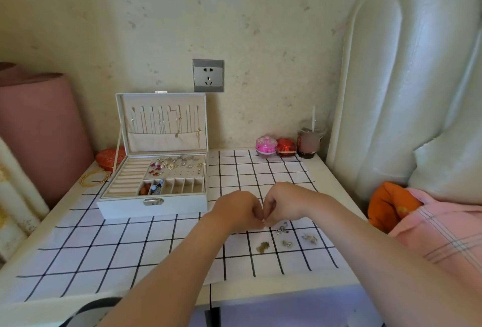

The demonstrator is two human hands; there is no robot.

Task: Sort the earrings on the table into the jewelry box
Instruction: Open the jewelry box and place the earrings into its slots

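Note:
A white jewelry box (154, 208) stands open at the left of the checked cloth, with earrings pinned on its beige panel (177, 165) and necklaces hanging in the lid. My left hand (237, 212) and my right hand (283, 202) meet fingertip to fingertip just above the cloth, both with curled fingers pinching a tiny earring (264, 220) between them; it is mostly hidden. Several loose earrings lie on the cloth just right of and below the hands: a silver one (281, 229), a greenish one (263, 247), a small one (287, 243) and a pale one (310, 238).
A pink round box (266, 145), a red box (286, 147) and a cup with a straw (309, 142) stand at the table's back right. A red pouch (108, 158) and gold bangles (94, 178) lie left of the jewelry box. A padded headboard (404, 92) rises on the right.

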